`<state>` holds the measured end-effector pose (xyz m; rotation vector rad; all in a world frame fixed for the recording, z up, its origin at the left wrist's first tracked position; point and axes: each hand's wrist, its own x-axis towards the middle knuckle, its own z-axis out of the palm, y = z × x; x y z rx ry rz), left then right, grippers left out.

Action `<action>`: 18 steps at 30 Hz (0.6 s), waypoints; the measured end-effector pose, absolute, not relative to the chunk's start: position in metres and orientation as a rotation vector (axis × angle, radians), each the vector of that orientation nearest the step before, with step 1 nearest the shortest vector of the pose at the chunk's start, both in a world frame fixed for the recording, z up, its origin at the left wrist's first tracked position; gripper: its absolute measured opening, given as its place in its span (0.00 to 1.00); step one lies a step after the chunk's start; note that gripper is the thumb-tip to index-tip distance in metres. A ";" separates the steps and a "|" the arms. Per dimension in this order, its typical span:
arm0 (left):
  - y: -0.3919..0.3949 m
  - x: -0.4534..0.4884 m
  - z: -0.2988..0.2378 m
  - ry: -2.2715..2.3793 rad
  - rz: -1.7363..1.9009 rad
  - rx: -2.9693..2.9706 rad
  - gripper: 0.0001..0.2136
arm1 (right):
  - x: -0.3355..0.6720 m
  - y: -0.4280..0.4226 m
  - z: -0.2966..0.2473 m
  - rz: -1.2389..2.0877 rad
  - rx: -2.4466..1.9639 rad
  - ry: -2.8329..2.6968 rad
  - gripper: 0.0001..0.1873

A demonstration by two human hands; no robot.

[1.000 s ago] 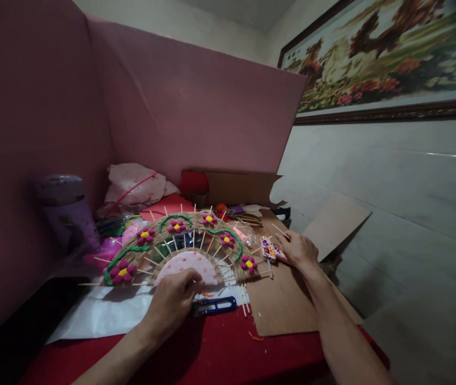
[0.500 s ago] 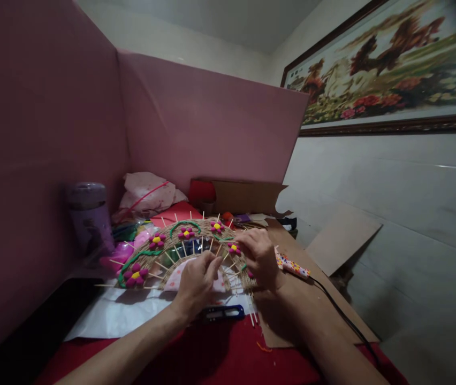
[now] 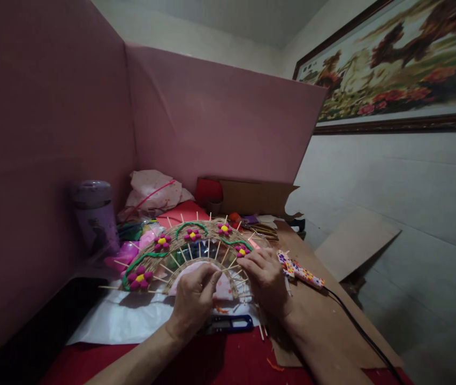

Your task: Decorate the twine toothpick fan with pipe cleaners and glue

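A half-round woven fan (image 3: 183,246) of twine and wooden sticks, set with pink flowers and green stems, lies on white paper (image 3: 127,318). My left hand (image 3: 194,302) rests over its pink dotted centre, fingers curled and pinched on the weave. My right hand (image 3: 266,278) lies on the fan's right end, fingers bent down onto the sticks. A glue gun (image 3: 302,272) with a coloured dotted pattern lies just right of that hand, its black cord running off right. Small blue-handled snips (image 3: 230,323) sit below my hands.
Brown cardboard (image 3: 332,321) covers the red table (image 3: 196,363) on the right. A purple bottle (image 3: 93,214) stands at the left by the pink screen (image 3: 220,117). Pink bags, craft scraps and an open cardboard box (image 3: 252,195) crowd the back. A framed picture hangs on the right wall.
My right hand has left the glue gun and come over to the fan's right end. My left hand has shifted up onto the weave. The view has turned slightly left.
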<state>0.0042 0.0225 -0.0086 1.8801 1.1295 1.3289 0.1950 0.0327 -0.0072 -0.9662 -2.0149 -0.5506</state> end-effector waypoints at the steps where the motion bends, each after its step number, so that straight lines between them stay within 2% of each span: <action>1: 0.023 0.004 -0.009 1.137 1.334 1.863 0.09 | 0.197 0.033 -0.007 -0.543 -0.982 -2.018 0.09; 11: 0.020 0.006 -0.019 1.084 1.258 1.782 0.09 | 0.222 0.034 0.005 -0.667 -1.000 -2.044 0.11; 18: 0.021 0.004 -0.026 1.159 1.178 1.961 0.10 | 0.221 0.033 0.008 -0.651 -1.040 -2.144 0.06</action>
